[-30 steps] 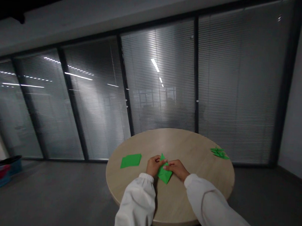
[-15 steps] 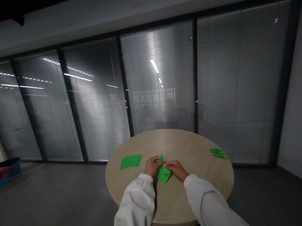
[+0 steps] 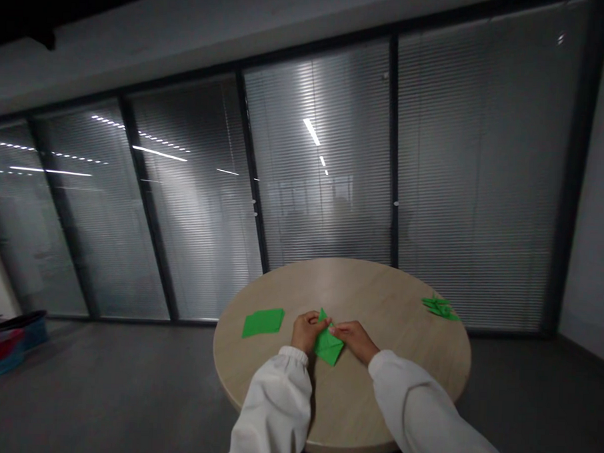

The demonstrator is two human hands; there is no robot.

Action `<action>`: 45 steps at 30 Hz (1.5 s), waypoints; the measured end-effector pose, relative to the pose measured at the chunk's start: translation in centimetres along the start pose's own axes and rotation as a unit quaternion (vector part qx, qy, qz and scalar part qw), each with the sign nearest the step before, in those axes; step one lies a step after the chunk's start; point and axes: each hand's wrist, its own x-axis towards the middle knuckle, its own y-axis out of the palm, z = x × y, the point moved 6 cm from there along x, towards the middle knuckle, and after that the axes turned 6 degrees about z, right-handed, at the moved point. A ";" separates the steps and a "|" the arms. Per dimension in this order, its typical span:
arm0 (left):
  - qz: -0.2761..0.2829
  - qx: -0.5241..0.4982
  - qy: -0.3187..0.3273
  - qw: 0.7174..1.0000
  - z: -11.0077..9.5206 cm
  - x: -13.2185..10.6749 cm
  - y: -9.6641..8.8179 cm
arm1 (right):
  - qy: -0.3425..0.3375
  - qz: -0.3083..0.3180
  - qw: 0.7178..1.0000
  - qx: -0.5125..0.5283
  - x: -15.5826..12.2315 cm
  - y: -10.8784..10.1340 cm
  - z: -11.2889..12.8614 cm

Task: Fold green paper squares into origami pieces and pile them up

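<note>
Between my hands, over the middle of the round table [image 3: 354,416], is a partly folded sheet of green paper [image 3: 329,350] with a pointed top and visible creases. My left hand [image 3: 306,331] is closed on its upper left edge, thumb and fingers pinching near the tip. From the right, my right hand [image 3: 354,338] pinches the paper's right side with thumb and forefinger. The fingers hide part of the upper folds. Left of my hands lies a small stack of flat green paper [image 3: 264,323].
Several folded green paper pieces [image 3: 439,307] lie in a heap near the table's right edge. A glass partition with blinds [image 3: 328,187] stands behind the table. Blue and red tubs [image 3: 6,347] rest on the floor at far left.
The view has shifted slightly, moving everything a little to the right. Both hands keep their pinch on the folded paper, with hardly any other movement.
</note>
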 end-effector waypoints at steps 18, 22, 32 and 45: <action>-0.091 -0.023 0.035 0.995 -2.0 -0.6 -1.1 | -0.028 -0.033 0.998 -0.038 0.2 -0.8 -0.5; -0.101 -0.022 0.035 0.994 -2.1 -0.7 -1.1 | -0.013 -0.038 0.999 -0.016 0.3 -0.8 -1.0; -0.123 -0.036 0.038 0.991 -2.2 -0.8 -1.4 | -0.022 -0.068 0.995 -0.072 -0.1 -1.3 -0.1; -0.035 -0.048 -0.013 0.998 2.3 1.2 -1.7 | -0.024 -0.155 0.984 -0.086 -0.6 -2.7 0.1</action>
